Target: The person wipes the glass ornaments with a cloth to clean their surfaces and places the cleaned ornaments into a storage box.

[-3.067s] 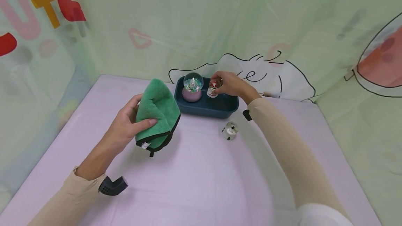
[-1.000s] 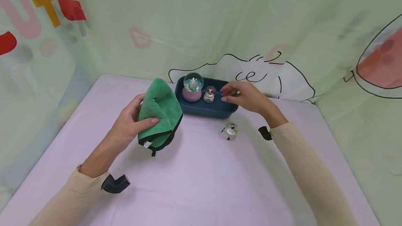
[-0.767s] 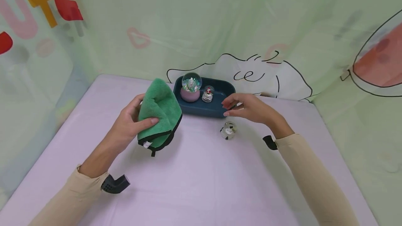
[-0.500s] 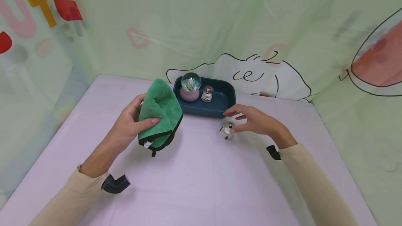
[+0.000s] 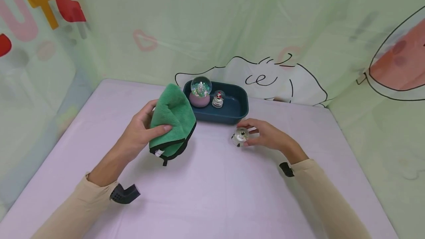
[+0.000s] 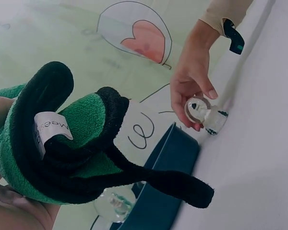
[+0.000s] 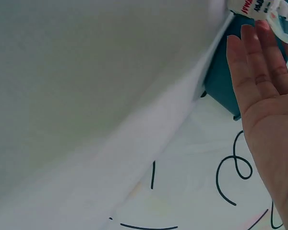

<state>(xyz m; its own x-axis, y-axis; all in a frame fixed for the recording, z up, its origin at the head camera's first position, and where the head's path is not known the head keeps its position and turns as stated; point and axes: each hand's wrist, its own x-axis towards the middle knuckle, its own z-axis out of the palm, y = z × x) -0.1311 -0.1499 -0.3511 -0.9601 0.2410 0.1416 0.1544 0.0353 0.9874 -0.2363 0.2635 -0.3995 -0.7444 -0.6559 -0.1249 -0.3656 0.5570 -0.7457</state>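
Note:
My left hand (image 5: 137,134) grips a folded green microfiber cloth (image 5: 174,117) with black edging, thumb on the near face. In the left wrist view, the cloth's white tag (image 6: 53,128) and black loop show close up. At the table's middle right, my right hand (image 5: 270,137) holds a small clear snow globe (image 5: 239,138) between thumb and fingers. Its white figure and dark-marked base show, and the globe is upright, at table level. In the right wrist view only part of that globe (image 7: 284,21) appears, at the top right corner beside the fingers.
Behind the hands, a dark blue tray (image 5: 232,116) holds a larger snow globe on a pink base (image 5: 199,100) and a small Santa snow globe (image 5: 217,100). The lilac table (image 5: 212,194) meets a printed curtain (image 5: 212,21) behind the tray.
My right hand let go of the Santa snow globe in the tray, came back toward me and took hold of the clear one. The left hand with the cloth shifted slightly right.

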